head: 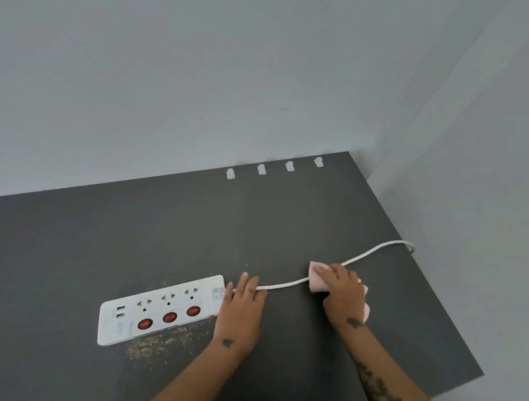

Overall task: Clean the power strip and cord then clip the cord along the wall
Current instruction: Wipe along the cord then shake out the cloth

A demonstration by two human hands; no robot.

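Spanning most of the view, the table [73, 252] is dark and smooth and sits in a corner of the wall [171, 75]. The strip [161, 309] lies flat on it, front and left of centre. It is a white, rigid plastic box that looks light and likely to slide on this top, so its long edges are the best place to hold it.

The cord [287, 284] leaves the strip's right end, curves rightward and drops over the table's right edge. It looks limp but springy, and probably slick, so it has to be pinned to wipe well.

The left grip [243, 302] does that, with fingers straight and pressed flat on the cord just beside the strip. The right grip [342, 290] is curled round the cloth [316, 274], a soft pink pad folded over the cord farther along.

Four clips [261, 169] stand in a row at the table's back edge against the wall, well apart from the cord. They look small and likely brittle, so the cord should go in gently. Crumbs [157, 345] lie around the strip.
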